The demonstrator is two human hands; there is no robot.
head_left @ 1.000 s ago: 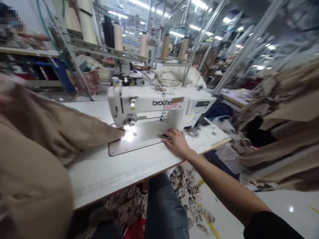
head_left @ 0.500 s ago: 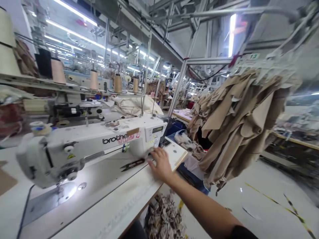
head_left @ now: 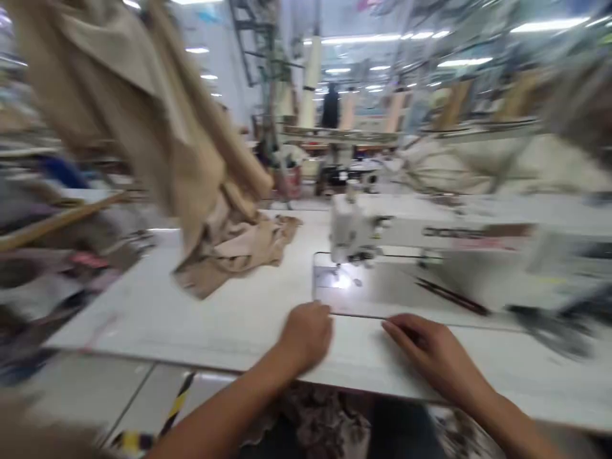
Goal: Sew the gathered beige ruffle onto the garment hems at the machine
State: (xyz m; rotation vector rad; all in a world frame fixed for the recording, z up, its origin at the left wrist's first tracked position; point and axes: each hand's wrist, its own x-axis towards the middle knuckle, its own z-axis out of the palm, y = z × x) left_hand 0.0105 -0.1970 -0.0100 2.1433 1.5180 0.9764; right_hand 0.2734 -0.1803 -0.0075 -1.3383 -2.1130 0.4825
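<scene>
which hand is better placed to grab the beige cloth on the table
Probably the left hand: it rests on the white table nearer the beige cloth, while the right hand lies farther off.

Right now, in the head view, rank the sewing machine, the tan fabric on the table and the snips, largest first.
1. Sewing machine
2. Tan fabric on the table
3. Snips, which are blurred

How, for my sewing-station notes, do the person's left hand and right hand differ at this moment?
The left hand is curled, with its fingers bunched, while the right hand lies flatter, with its fingers stretched out. The left hand sits by the left front corner of the metal machine plate, while the right hand sits further along its front edge. Both are bare, rest on the white sewing table, and seem empty, though blur softens them.
</scene>
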